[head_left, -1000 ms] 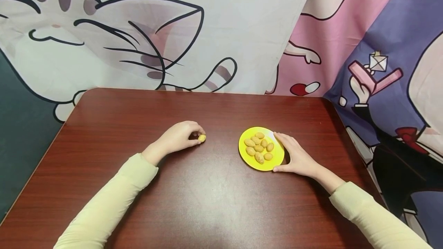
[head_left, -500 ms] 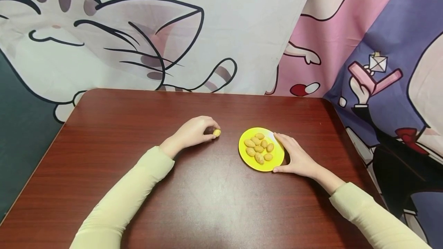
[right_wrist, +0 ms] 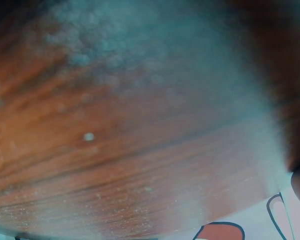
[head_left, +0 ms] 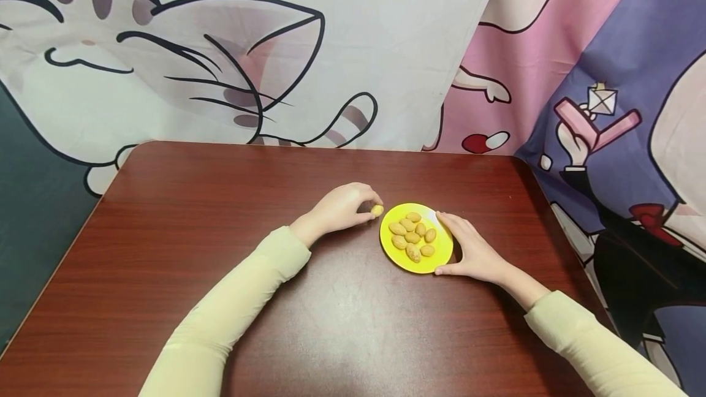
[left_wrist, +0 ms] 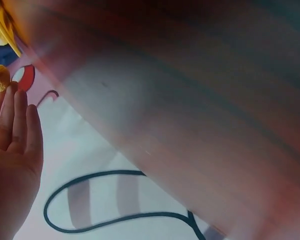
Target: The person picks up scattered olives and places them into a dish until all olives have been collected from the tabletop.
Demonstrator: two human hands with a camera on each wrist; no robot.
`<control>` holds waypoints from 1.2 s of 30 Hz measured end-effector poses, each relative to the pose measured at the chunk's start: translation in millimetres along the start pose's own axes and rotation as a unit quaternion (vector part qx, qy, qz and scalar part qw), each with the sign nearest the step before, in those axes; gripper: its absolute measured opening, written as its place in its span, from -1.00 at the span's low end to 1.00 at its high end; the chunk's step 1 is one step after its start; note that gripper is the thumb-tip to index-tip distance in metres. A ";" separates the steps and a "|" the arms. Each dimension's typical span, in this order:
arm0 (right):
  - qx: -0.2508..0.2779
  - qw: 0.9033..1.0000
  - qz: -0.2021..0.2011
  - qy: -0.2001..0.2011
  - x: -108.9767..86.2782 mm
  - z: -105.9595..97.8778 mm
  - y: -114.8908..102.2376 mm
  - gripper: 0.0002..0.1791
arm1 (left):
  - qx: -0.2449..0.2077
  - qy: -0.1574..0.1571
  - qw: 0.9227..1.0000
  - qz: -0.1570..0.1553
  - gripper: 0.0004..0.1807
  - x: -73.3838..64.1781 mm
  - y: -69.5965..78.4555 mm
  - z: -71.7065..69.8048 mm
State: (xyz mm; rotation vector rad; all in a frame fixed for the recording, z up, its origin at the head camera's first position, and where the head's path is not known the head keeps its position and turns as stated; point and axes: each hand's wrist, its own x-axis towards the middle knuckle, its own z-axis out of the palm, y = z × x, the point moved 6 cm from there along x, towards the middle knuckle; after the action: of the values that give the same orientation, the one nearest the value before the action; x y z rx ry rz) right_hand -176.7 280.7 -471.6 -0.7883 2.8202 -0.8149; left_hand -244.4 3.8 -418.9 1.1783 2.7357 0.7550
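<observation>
In the head view my left hand point(head_left: 344, 208) pinches a small yellow-brown oval piece point(head_left: 377, 210), like a coated peanut, between thumb and fingertips. It is close to the left rim of a round yellow plate point(head_left: 393, 257). Several similar pieces point(head_left: 412, 237) lie grouped on that plate. My right hand point(head_left: 471, 250) holds the plate's right side, thumb at the near rim and fingers at the far rim. The left wrist view has the pinched piece point(left_wrist: 1, 80) at its left edge, with the left hand's other fingers stretched out beside it.
The plate stands on a reddish-brown wooden table point(head_left: 309, 323). Behind the table's far edge hangs a white cloth point(head_left: 408, 48) printed with a cartoon cat, and a pink and purple printed cloth point(head_left: 507, 121) hangs at the right.
My left hand has moved steadily to the right with the pinched piece, from left of the table's middle up to the plate. The right hand and plate have stayed in place.
</observation>
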 end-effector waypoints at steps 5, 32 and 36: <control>0.001 1.000 0.000 0.000 0.1 0.5 0.4 0.40 | -0.003 -0.010 1.000 0.008 -0.76 13.0 12.0 6.5; 0.003 1.000 -0.008 0.009 0.1 -0.9 -0.1 0.38 | 0.022 -0.042 0.998 0.052 -0.73 73.6 62.1 44.1; 0.003 1.000 -0.008 0.008 -0.1 -0.4 -0.4 0.39 | 0.039 -0.052 0.997 0.048 -0.73 77.0 62.8 48.9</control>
State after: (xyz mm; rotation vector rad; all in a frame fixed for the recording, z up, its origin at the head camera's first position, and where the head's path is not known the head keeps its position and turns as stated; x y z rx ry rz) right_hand -176.5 280.6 -471.0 -0.8095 2.8276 -0.8348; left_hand -244.7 114.5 -423.0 1.3333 2.6636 0.5822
